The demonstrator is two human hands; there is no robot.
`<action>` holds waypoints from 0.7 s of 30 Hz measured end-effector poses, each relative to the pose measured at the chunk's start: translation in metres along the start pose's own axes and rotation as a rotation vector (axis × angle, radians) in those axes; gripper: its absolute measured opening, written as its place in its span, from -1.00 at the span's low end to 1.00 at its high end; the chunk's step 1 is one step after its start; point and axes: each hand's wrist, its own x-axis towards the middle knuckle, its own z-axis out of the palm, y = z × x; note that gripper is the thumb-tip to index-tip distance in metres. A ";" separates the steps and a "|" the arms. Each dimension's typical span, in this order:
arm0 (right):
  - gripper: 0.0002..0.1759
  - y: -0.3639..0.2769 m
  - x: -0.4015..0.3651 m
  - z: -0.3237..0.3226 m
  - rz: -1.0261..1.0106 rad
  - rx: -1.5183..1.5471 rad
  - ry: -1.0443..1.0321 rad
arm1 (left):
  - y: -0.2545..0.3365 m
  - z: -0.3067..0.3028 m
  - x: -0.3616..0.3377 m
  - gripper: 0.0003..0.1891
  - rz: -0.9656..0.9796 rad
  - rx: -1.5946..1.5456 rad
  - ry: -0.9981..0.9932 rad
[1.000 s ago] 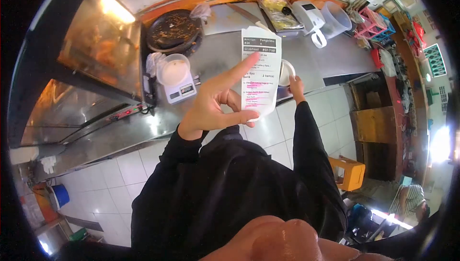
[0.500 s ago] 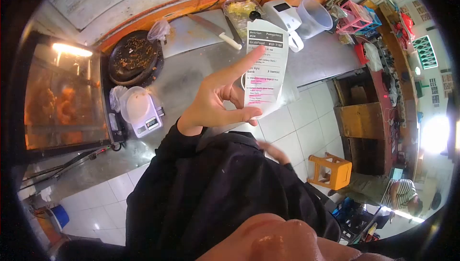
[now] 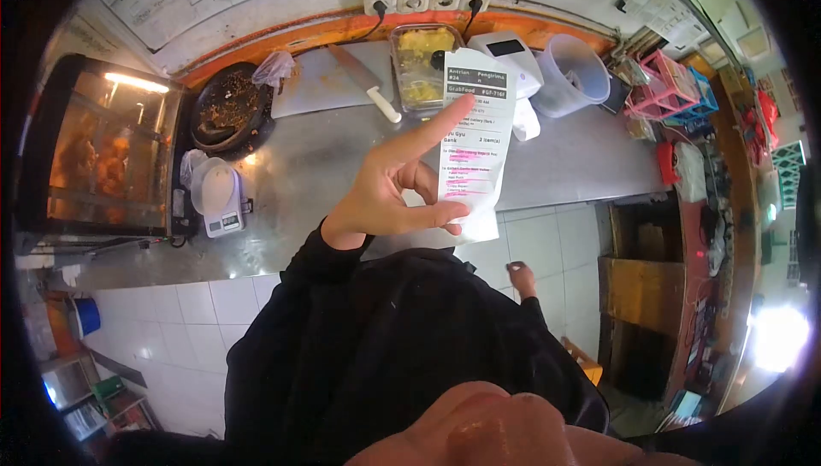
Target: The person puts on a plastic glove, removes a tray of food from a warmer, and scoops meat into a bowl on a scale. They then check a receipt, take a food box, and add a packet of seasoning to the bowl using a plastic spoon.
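Observation:
A long printed paper receipt (image 3: 475, 137) with pink highlighter marks is pinched in my left hand (image 3: 398, 179). The thumb presses its lower part while the index finger points up across the print. Its lower end hangs over the edge of the steel counter (image 3: 342, 150). Down by my side, over the tiled floor, is my right hand (image 3: 521, 278); its fingers look curled, and anything inside them is too small to make out. Behind the receipt stand a white receipt printer (image 3: 511, 60) and a clear container with yellow food (image 3: 419, 94).
A knife (image 3: 368, 81) lies on a white cutting board (image 3: 308, 94). To the left are a dark stone mortar (image 3: 227, 115), a kitchen scale (image 3: 224, 222) and a lit glass cabinet (image 3: 107, 154). A clear plastic tub (image 3: 573, 77) stands right of the printer.
The view has shifted, showing more wall and less of the right side. My left hand still holds the receipt. My right hand has swung outward to the right, away from my body.

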 end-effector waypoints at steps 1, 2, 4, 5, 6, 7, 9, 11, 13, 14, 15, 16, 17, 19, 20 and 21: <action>-0.56 0.003 0.015 -0.015 -0.005 -0.048 0.134 | -0.005 0.008 0.009 -0.13 -0.015 0.002 -0.001; -0.56 0.006 0.028 -0.029 -0.012 -0.048 0.127 | -0.011 0.016 0.017 -0.13 -0.034 0.001 -0.003; -0.64 0.010 0.050 -0.050 -0.070 0.026 0.288 | -0.022 0.034 0.030 -0.13 -0.034 0.023 0.019; -0.64 0.009 0.055 -0.056 -0.069 0.023 0.276 | -0.027 0.042 0.033 -0.14 -0.033 0.034 0.039; -0.65 0.008 0.060 -0.062 -0.044 0.201 0.196 | -0.031 0.049 0.036 -0.14 -0.044 0.029 0.048; -0.66 0.009 0.061 -0.066 -0.020 0.380 0.120 | -0.034 0.056 0.039 -0.14 -0.035 0.031 0.044; -0.65 0.019 0.074 -0.055 -0.022 0.395 0.087 | -0.041 0.067 0.047 -0.15 -0.017 0.033 0.040; -0.62 0.029 0.079 -0.045 -0.029 0.374 0.009 | -0.047 0.077 0.056 -0.15 -0.018 -0.001 0.036; -0.72 0.047 0.079 -0.034 -0.181 0.162 0.000 | -0.053 0.086 0.068 -0.15 0.000 0.010 0.032; -0.76 0.069 0.084 -0.015 -0.382 -0.024 0.056 | -0.055 0.090 0.073 -0.15 0.019 0.026 0.029; -0.81 0.085 0.091 0.003 -0.367 0.035 0.036 | -0.058 0.093 0.078 -0.15 0.021 0.026 0.024; -0.84 0.099 0.096 0.017 -0.351 0.096 0.015 | -0.061 0.095 0.083 -0.15 0.029 0.029 0.000; -0.80 0.114 0.102 0.018 -0.687 -0.087 -0.063 | -0.063 0.097 0.088 -0.15 0.038 0.033 -0.026; -0.77 0.119 0.102 0.027 -0.606 -0.119 -0.113 | -0.067 0.102 0.096 -0.16 0.036 0.033 -0.044; -0.75 0.114 0.097 0.027 -0.526 -0.156 -0.167 | -0.069 0.104 0.100 -0.17 0.034 0.031 -0.055; -0.72 0.110 0.094 0.027 -0.445 -0.192 -0.224 | -0.072 0.106 0.105 -0.17 0.032 0.032 -0.065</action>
